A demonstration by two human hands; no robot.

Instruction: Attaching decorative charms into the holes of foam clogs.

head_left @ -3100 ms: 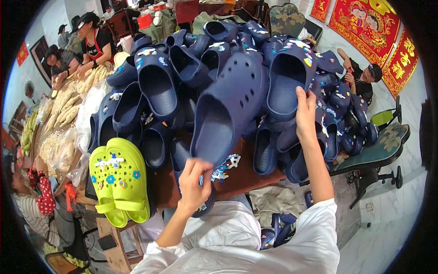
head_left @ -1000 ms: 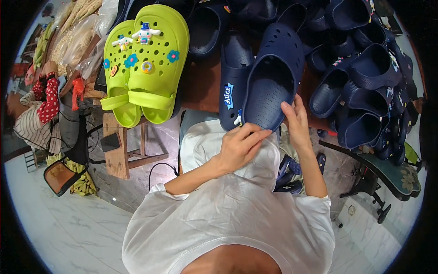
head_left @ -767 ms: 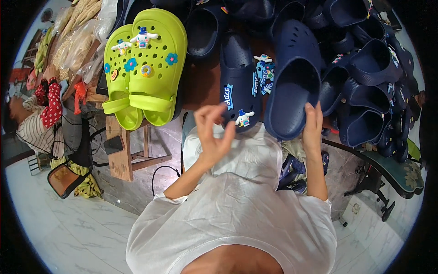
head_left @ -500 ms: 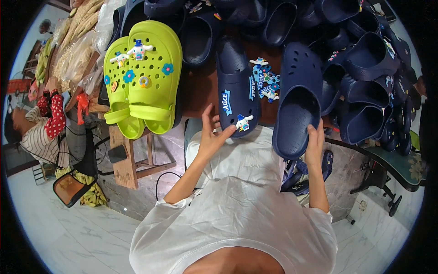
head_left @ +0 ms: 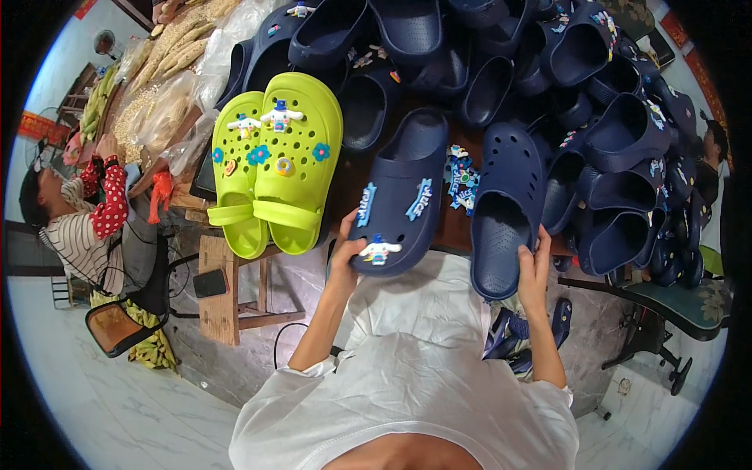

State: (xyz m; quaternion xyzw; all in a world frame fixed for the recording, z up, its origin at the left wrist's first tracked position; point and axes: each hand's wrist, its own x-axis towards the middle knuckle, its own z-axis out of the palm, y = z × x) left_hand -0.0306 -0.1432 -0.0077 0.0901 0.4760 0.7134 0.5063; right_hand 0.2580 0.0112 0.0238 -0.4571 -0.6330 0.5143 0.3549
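Clogs, navy foam, likely light and flexible. My left hand (head_left: 345,262) pinches the charmed clog (head_left: 399,196); right hand (head_left: 534,270) grips the plain clog (head_left: 505,207) beside it.

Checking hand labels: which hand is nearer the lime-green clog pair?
Left. The left hand grips the decorated navy clog right beside the lime-green clogs; the right hand holds the plain navy clog farther off.

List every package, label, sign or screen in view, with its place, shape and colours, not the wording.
Label charms: two slanted blue-and-white strips on the navy clog at the left hand.
Loose charm labels: blue-white cluster on the table between the two near clogs.
Clear bags: upper left, holding pale goods.
Phone: dark screen, on the wooden stool.
Red wall hanging: far left.
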